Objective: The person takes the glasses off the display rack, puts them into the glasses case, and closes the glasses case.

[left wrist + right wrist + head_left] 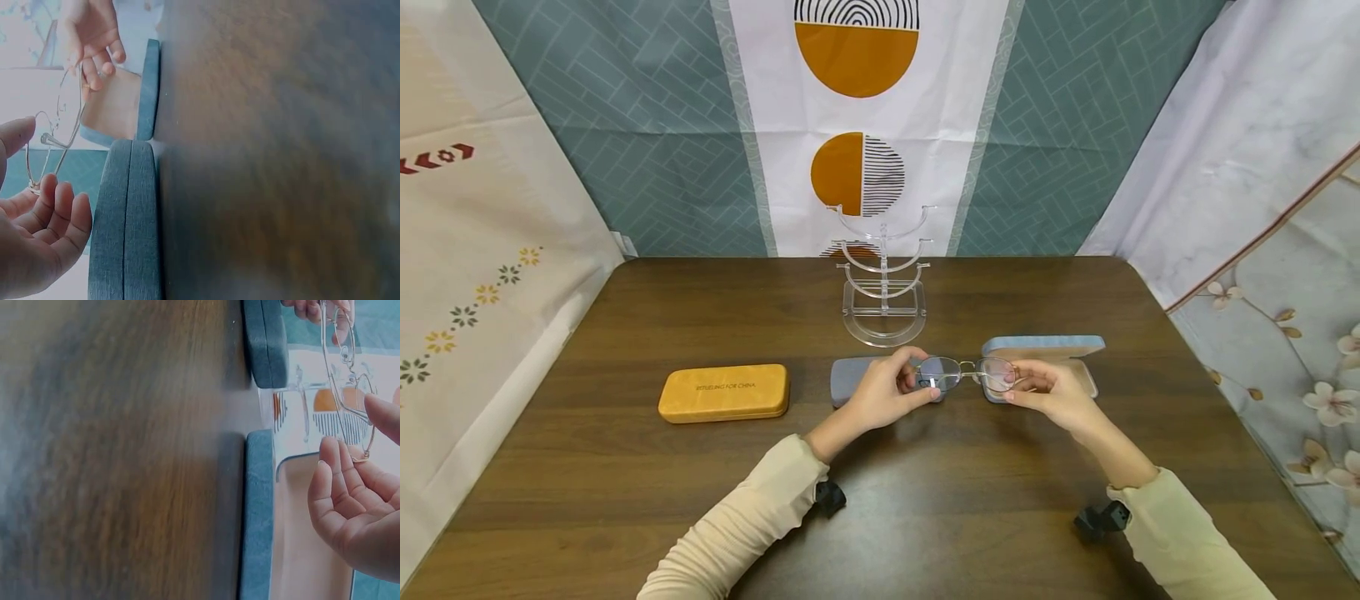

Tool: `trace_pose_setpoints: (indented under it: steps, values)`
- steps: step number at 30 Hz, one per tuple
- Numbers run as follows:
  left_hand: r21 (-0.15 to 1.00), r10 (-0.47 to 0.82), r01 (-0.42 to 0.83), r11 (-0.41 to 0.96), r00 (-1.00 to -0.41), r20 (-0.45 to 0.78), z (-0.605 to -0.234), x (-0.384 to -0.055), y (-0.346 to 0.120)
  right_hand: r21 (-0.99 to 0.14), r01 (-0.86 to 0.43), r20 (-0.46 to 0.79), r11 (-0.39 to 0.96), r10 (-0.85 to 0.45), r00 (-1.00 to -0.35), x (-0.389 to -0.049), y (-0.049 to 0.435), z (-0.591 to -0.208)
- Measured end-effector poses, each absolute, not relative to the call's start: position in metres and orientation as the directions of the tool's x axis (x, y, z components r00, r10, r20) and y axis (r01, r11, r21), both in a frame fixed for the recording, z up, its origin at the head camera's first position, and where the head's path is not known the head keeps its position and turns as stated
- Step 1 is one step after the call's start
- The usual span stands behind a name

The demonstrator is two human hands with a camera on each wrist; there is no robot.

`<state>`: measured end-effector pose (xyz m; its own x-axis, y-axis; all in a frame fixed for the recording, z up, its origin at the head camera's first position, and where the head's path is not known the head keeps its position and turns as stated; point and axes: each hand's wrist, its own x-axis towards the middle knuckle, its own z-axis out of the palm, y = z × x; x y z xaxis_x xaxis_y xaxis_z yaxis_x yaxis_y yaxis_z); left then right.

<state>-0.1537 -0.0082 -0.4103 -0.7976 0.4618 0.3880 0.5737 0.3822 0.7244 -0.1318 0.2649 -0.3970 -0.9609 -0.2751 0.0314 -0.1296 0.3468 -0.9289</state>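
Note:
A pair of thin metal-rimmed eyeglasses point(951, 372) is held up by both hands, its lenses side by side. My left hand point(880, 392) pinches the left end of the frame between thumb and fingers. At the other end, my right hand point(1056, 396) holds the frame the same way. Slim temples point(337, 394) show behind the lenses in the right wrist view. Below the left hand lies a closed grey-blue glasses case point(848, 379), partly covered by it. Behind the right hand an open light-blue case point(1043, 343) shows its pale lining, its lid raised.
A closed yellow glasses case point(724, 393) with printed lettering lies to the left on the brown wooden table point(625, 475). Toward the back stands a clear tiered display stand point(883, 337) with curved arms. Patterned cloths hang behind and at both sides.

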Motion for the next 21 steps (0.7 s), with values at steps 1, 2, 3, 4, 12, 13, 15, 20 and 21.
trace_pose_setpoints:
  steps: [1, 2, 3, 4, 12, 13, 15, 20, 21]
  values:
    - [0.723, 0.464, 0.576, 0.383, -0.796, 0.389, -0.411, -0.154, -0.008, -0.929, -0.131, 0.032, 0.347, -0.276, -0.961, -0.132, 0.266, -0.398]
    - [0.721, 0.466, 0.578, 0.383, -0.795, 0.389, -0.411, -0.155, -0.007, -0.928, -0.130, 0.031, 0.349, -0.276, -0.961, -0.133, 0.266, -0.398]
    - [0.719, 0.469, 0.579, 0.384, -0.793, 0.388, -0.411, -0.155, -0.006, -0.928, -0.127, 0.028, 0.350, -0.275, -0.961, -0.134, 0.267, -0.399]
    - [0.717, 0.472, 0.582, 0.384, -0.791, 0.389, -0.412, -0.155, -0.006, -0.927, -0.130, 0.029, 0.353, -0.277, -0.960, -0.134, 0.268, -0.399]
    - [0.713, 0.509, 0.589, 0.380, -0.777, 0.371, -0.409, -0.156, 0.001, -0.925, -0.135, 0.030, 0.356, -0.285, -0.958, -0.137, 0.279, -0.399]
    - [0.711, 0.515, 0.593, 0.379, -0.773, 0.370, -0.409, -0.157, 0.002, -0.926, -0.134, 0.030, 0.352, -0.285, -0.958, -0.137, 0.280, -0.399]
    - [0.710, 0.530, 0.598, 0.373, -0.765, 0.366, -0.408, -0.157, 0.004, -0.929, -0.130, 0.026, 0.348, -0.287, -0.958, -0.137, 0.283, -0.398]
    - [0.713, 0.566, 0.602, 0.361, -0.749, 0.345, -0.406, -0.160, 0.010, -0.931, -0.113, 0.014, 0.347, -0.276, -0.961, -0.137, 0.290, -0.397]
    - [0.713, 0.569, 0.601, 0.362, -0.748, 0.342, -0.405, -0.160, 0.012, -0.930, -0.112, 0.013, 0.350, -0.275, -0.961, -0.137, 0.292, -0.397]
